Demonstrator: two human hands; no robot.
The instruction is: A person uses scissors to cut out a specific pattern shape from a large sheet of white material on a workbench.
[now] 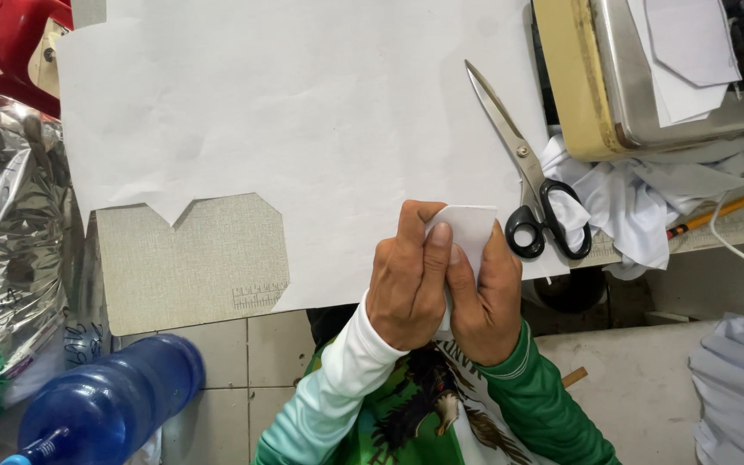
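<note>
At the near edge of the table, two hands hold a small white piece of paper (467,231) between them. The left hand (408,280) is curled over it, and its thumb presses on the near side of the piece. The right hand (486,297) grips it from the other side, with the fingers bent and close together. Both hands pinch the piece tight. Most of the piece is hidden by the fingers, and only its top corner pokes up above them.

Under the hands lies a big white sheet of paper (303,112). It covers most of the table. A chunk with a pointy notch is cut out of its near edge, and a grey cutting mat (191,258) shows through the hole.

Just beside the right hand lie scissors (523,164) with black handles. Their blades are shut and point away from the person. The handles rest on a heap of white cloth (639,202).

A sewing machine (647,77) stands at the far right with more paper pieces on it. Low on the left is a blue bottle (105,405), and above it is a shiny silver bag (6,207). A red chair (6,39) peeks in at the top left corner.
</note>
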